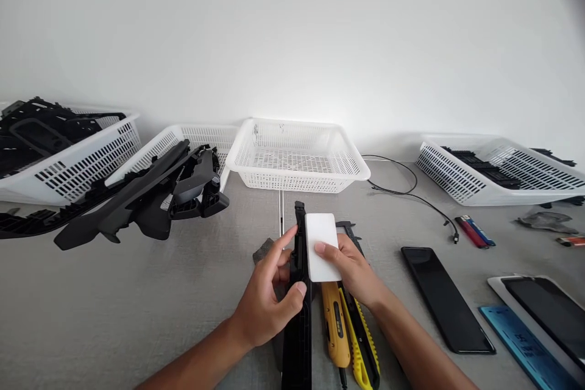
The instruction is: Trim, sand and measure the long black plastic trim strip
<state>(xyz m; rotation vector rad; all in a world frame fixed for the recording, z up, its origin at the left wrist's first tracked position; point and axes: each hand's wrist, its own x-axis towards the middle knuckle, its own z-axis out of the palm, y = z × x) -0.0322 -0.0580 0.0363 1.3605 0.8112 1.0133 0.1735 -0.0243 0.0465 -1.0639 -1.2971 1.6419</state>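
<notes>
My left hand (pixel 269 301) is closed round a long black plastic part (pixel 299 317), its thumb on the near face and its index finger stretched along the upper end. The part stands lengthwise before me, its lower end running out of view. In my right hand (pixel 350 265) is a white rectangular card-like piece (pixel 322 234), pinched with the thumb on its face. Its left edge lies right beside the black part; whether they touch I cannot tell. Below the white piece lie a yellow-handled tool (pixel 336 326) and a yellow-and-black utility knife (pixel 361 341). A dark caliper (pixel 350 231) shows partly behind my right hand.
A white basket (pixel 297 183) stands at the back middle. Black parts (pixel 150 195) overhang a basket on the left; another basket (pixel 68 164) holds more. Rightward are a basket (pixel 450 177), cable (pixel 406 192), lighters (pixel 475 231), black phone (pixel 448 298) and blue plate (pixel 530 341).
</notes>
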